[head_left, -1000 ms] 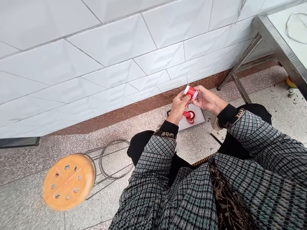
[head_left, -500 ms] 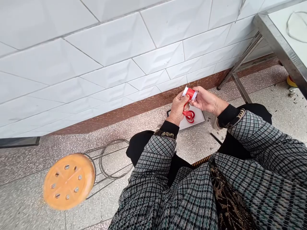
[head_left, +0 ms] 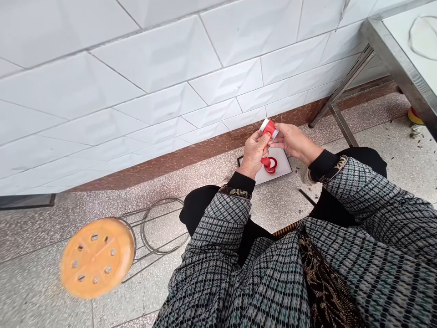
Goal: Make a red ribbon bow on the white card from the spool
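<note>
Between my two hands is a white spool wound with red ribbon. My left hand is closed, its thumb pressed on the red winding. On the spool's right side the fingers of my right hand hold its white rim. A loose curl of red ribbon hangs below my left hand. Under it is a white board with a dark edge, close to the floor; what supports it is hidden.
At the lower left, a stool with a round orange seat lies on its side, its wire legs toward me. A metal-framed table stands at the right. White tiled wall rises in front. Dark scraps litter the speckled floor.
The spool has turned and tilted slightly between my hands, and my right fingers have shifted around its rim. The hanging ribbon curl has swung a little. My arms stay almost in place.
</note>
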